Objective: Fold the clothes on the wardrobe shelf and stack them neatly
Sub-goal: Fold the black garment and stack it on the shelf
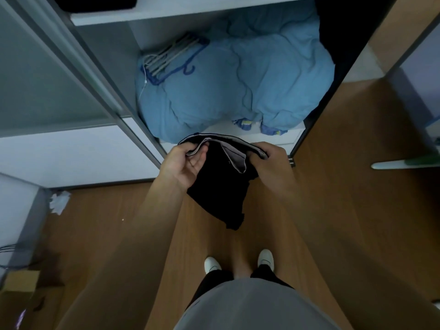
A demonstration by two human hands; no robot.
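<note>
Aloft, fingers (202, 155) pinch garment (219, 194) (waistband edge).

The soft cloth garment (220, 189) is black with a pale grey band. The bulky quilt (250, 86) is light blue, the plastic hangers (170, 57) dark blue and whitish, the plank floor (345, 210) brown.

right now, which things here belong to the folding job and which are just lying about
Job: black garment, held at its waistband by left hand and right hand; wardrobe shelf.
Lying about: blue quilt, hangers on it, crumpled paper and cardboard box on the floor.
</note>
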